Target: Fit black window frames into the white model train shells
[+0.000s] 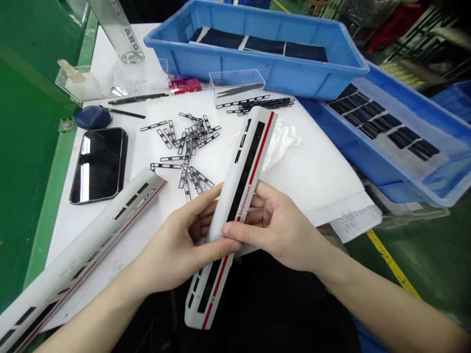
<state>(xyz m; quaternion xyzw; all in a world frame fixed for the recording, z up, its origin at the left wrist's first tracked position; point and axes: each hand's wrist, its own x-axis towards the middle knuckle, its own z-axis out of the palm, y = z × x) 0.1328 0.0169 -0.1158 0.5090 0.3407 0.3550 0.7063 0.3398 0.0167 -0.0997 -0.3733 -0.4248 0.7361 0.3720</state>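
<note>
From afar, I see my left hand (172, 240) and right hand (279, 225) at 6 o'clock, fingers curled snugly around the white model train shell (246, 169), gripping it steady.

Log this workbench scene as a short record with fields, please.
Left hand: holds white plastic model train carriage shell with red stripe
Right hand: holds the same shell
Nearby: pile of small black-and-white window strips; second white carriage shell
Beyond: blue plastic crate holding dark flat panels; black smartphone
</note>
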